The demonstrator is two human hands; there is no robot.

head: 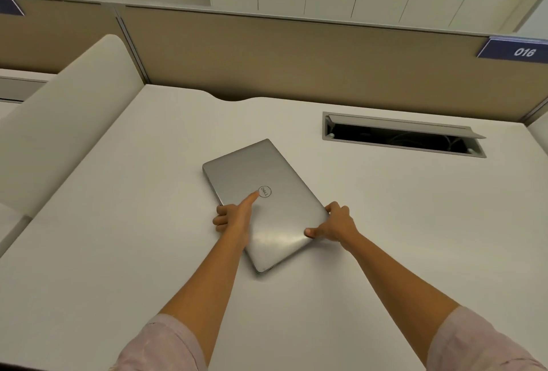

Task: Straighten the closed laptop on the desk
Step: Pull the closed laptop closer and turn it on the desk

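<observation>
A closed silver laptop (252,172) lies flat on the white desk (118,237), turned at an angle to the desk's edges, with one corner pointing toward me. My left hand (234,216) rests on its left long edge, thumb stretched across the lid beside the round logo and fingers curled down over the side. My right hand (335,224) grips the laptop's right corner, thumb on top of the lid and fingers wrapped around the edge.
An open cable hatch (403,136) is set into the desk at the back right. A beige partition (296,59) with a blue "016" tag (516,50) runs along the back. A rounded white side panel (65,121) rises at the left.
</observation>
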